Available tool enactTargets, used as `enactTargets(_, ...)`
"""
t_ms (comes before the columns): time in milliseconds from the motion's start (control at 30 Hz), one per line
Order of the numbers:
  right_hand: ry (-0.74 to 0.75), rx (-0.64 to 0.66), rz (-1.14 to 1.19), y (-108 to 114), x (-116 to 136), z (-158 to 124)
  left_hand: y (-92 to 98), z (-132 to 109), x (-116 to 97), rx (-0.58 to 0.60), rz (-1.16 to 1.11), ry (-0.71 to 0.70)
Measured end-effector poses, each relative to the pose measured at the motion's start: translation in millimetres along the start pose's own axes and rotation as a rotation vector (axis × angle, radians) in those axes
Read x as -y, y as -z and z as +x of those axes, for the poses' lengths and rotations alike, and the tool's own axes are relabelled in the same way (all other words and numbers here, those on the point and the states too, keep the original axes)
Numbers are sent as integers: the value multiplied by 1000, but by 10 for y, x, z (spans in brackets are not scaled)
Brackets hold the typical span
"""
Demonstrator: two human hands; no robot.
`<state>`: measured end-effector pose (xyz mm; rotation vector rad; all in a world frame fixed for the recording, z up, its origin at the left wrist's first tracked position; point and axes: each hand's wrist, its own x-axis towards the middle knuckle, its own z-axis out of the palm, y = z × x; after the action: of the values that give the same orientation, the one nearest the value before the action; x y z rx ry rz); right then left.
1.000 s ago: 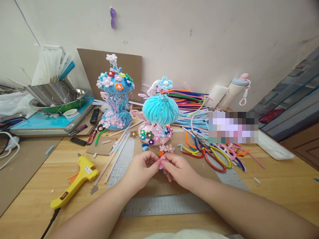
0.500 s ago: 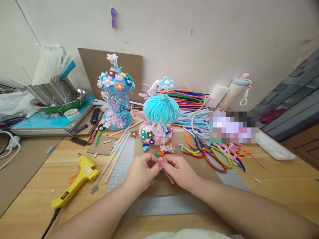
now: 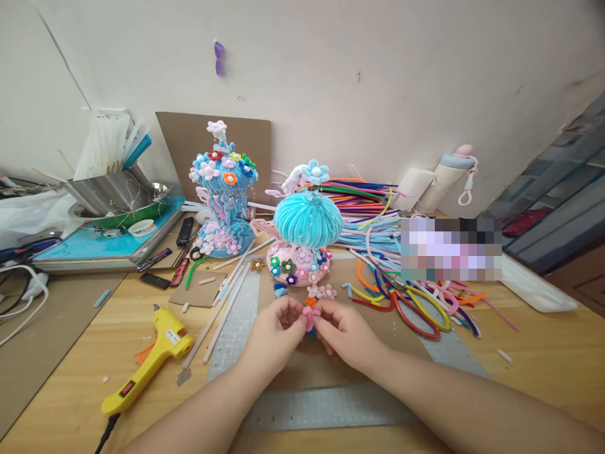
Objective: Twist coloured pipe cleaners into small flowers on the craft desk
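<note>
A small pink pipe-cleaner flower [image 3: 309, 316] is pinched between the fingertips of my left hand [image 3: 275, 334] and my right hand [image 3: 346, 332], just above the cutting mat [image 3: 326, 403]. Directly behind my hands stands a blue-domed pipe-cleaner mushroom [image 3: 308, 222] on a pink base studded with small flowers. Several loose little flowers [image 3: 321, 291] lie on the cardboard between that base and my fingers. A taller blue mushroom figure [image 3: 223, 188] covered in flowers stands further back on the left.
A yellow glue gun [image 3: 150, 353] lies at the left with its cord running off the front edge. Glue sticks [image 3: 225, 296] lie beside it. A heap of coloured pipe cleaners [image 3: 378, 227] fills the right back. Metal bowls [image 3: 113, 195] sit on stacked boards at far left.
Both hands stay together on the pink flower and have worked it slightly. The camera has tilted up a little, so everything sits lower in the frame.
</note>
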<state>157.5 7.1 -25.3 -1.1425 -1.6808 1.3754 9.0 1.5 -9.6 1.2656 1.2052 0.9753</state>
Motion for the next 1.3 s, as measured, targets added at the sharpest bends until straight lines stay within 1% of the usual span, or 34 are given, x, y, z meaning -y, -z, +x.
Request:
enactTargets(133,6,-1,-15,-3,13,3,16,-6,-33,28,22,-19)
enactTargets(233,23,-20,0,2,17,15,27,-6,-45,22,53,-43)
enactTargets(367,66,-54,-25,10,8,27,27,0,14,21,107,-23)
enactTargets(467,77,-54,-56,7,13,23,28,1,66,5,160,-15)
enactTargets(633,71,-44,-62,0,20,10,37,-13,22,-23,108,23)
enactTargets(733,86,-22,-91,13,-2,14,41,-20,-43,-17,96,14)
enactTargets(833,74,-33,-61,27,-15,21,37,-26,-86,-12,76,43)
enactTargets(933,68,-51,-21,32,8,20,25,-31,-88,-22,70,52)
enactTargets(1067,80,-17,-2,31,68,-1,15,-29,-47,-45,111,22)
enactTargets(1167,87,-11,-62,30,72,-7,15,-21,-7,-60,129,23)
enactTargets(1300,95,-38,-210,21,30,1,10,-14,50,-25,148,-6)
